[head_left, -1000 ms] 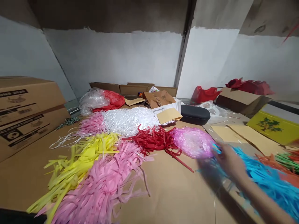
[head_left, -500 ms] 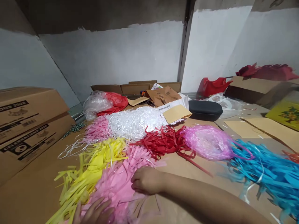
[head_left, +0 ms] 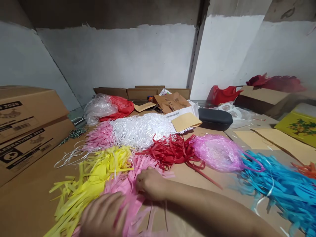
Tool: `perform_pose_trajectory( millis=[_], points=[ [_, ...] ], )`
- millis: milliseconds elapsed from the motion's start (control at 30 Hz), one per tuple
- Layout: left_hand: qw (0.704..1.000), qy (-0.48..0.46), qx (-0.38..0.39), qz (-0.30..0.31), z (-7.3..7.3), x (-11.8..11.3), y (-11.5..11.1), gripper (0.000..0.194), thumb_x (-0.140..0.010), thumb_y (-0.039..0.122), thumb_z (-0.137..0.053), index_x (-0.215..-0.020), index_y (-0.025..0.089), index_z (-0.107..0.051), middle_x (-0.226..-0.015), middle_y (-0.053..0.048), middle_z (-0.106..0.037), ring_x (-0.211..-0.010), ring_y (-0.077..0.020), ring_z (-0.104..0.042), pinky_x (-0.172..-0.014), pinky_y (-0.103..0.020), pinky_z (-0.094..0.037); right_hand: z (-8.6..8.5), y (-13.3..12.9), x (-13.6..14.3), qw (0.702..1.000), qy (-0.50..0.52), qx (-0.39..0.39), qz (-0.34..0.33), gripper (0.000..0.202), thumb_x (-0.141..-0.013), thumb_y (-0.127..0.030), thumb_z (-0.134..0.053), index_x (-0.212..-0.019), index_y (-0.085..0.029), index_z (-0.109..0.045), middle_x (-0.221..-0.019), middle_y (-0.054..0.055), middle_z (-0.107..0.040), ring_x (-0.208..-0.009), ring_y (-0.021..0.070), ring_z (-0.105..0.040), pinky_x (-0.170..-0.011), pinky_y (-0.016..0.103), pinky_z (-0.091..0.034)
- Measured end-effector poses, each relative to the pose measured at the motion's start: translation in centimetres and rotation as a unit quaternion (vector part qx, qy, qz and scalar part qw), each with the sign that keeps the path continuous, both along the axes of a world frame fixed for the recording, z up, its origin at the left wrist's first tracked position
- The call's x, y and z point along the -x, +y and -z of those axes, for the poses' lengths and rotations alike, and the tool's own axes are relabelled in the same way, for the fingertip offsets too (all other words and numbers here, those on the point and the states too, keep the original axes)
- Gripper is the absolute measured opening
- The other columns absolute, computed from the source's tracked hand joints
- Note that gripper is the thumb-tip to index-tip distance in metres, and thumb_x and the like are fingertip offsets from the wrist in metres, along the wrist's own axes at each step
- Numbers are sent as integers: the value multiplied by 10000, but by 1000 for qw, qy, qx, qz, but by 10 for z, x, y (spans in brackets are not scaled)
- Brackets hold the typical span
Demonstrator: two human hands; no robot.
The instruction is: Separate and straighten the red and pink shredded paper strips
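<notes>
The right hand [head_left: 150, 183] is closed, with its fingers curled into the strands of the pink paper shreds [head_left: 128, 184], which lie on the cardboard surface [head_left: 192, 197]; the forearm reaches in from the lower right. The left hand [head_left: 103, 215] lies on the near end of the same pink pile, fingers spread and blurred, so whether it grips any strands cannot be told. The pink shreds run from under the left hand, past the right hand, to just beyond its knuckles. Touching the pile on the left side of both hands are the yellow paper shreds [head_left: 98, 171]. Just beyond the right hand lie the red paper strips [head_left: 172, 151], near but apart from the knuckles. Further beyond, a heap of white shreds [head_left: 140, 130] adjoins a smaller pink bundle [head_left: 98, 138] to its left. To the right of the red strips sits a pink plastic bundle [head_left: 217, 152], and right of that, well apart from the right hand, the blue paper shreds [head_left: 278, 184]. A black case [head_left: 214, 119] lies far beyond the hands. Cardboard boxes [head_left: 27, 125] stand well off to the left of the left hand.
</notes>
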State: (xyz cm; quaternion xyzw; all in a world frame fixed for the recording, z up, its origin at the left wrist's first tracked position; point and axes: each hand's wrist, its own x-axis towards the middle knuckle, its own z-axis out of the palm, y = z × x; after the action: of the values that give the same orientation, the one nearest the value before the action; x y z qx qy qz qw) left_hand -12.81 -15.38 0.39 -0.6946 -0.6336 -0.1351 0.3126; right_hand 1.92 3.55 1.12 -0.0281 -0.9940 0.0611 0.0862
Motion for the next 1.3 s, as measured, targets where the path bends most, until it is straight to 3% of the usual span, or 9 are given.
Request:
perform_pose_trajectory(
  millis=[200, 333, 467, 733, 833, 900, 1033, 1167, 1300],
  points=[
    [954, -152, 208, -152, -25, -52, 51, 339, -914, 195, -392, -1039, 167, -707, -957, -99, -773, -937, -295, -701, -862, -465, -383, -11, -18, -7, 995, 6, -9, 103, 102, -911, -229, -628, -889, -156, -697, -867, 69, -713, -802, 232, -637, -633, 338, -355],
    [936, -139, 262, -191, -35, -49, 52, 415, -921, 154, -330, -928, 187, -744, -946, -96, -787, -984, -317, -700, -908, -513, -352, 0, -35, -17, 993, 1, 3, 116, 140, -868, -244, -654, -968, -148, -672, -905, 71, -727, -755, 223, -655, -598, 326, -398],
    [924, -163, 248, -241, -57, -29, 58, 406, -937, 221, -364, -1030, 234, -759, -1073, -90, -798, -1035, -277, -714, -921, -470, -391, 10, -55, -23, 997, -42, -24, 62, 522, -840, -536, -664, -1083, -74, -673, -945, 134, -743, -793, 272, -669, -815, 424, -491],
    [936, -139, 60, -318, -185, -25, 126, 522, -949, 283, -259, -869, 160, -760, -906, -148, -774, -923, -327, -698, -1021, -612, -321, 5, -69, -6, 982, -176, -71, -3, 561, -806, -585, -644, -1062, -97, -751, -1054, 196, -741, -961, 321, -657, -1031, 549, -395],
    [960, -97, -29, -261, -231, -58, 162, 534, -968, 298, -231, -1044, 114, -727, -956, -138, -758, -924, -303, -687, -1068, -585, -309, -6, -64, -2, 975, -219, -48, -1, 481, -819, -591, -625, -942, -150, -775, -967, 159, -766, -924, 325, -673, -1045, 592, -391],
    [984, -58, -48, -162, -238, -93, 179, 450, -957, 276, -307, -1124, 125, -697, -1000, -98, -765, -947, -266, -679, -967, -446, -429, -16, -55, -16, 976, -216, -12, 1, 404, -828, -557, -636, -860, -175, -764, -947, 130, -777, -923, 326, -681, -1025, 589, -422],
    [996, 41, -72, 31, -188, -158, 178, 324, -888, 173, -419, -830, 181, -738, -782, -61, -773, -776, -243, -705, -846, -362, -478, -26, -38, -87, 974, 19, 189, 127, 293, -877, -398, -607, -1019, -170, -722, -964, 79, -774, -846, 245, -692, -791, 346, -538],
    [974, 61, -169, 139, -103, -175, 149, 356, -909, 114, -380, -1022, 68, -714, -969, -136, -809, -837, -232, -751, -816, -344, -493, 1, -42, -146, 809, 208, 502, 226, 424, -854, -456, -659, -1181, -187, -651, -849, 13, -720, -701, 170, -645, -635, 224, -502],
    [976, 42, -115, 181, -17, -159, 132, 437, -908, 166, -392, -1310, 116, -558, -1103, -118, -789, -993, -222, -742, -911, -337, -519, 41, -49, -149, 679, 273, 633, 252, 548, -958, -648, -423, -1074, -171, -666, -717, 30, -638, -673, 180, -630, -635, 264, -539]
  ],
)
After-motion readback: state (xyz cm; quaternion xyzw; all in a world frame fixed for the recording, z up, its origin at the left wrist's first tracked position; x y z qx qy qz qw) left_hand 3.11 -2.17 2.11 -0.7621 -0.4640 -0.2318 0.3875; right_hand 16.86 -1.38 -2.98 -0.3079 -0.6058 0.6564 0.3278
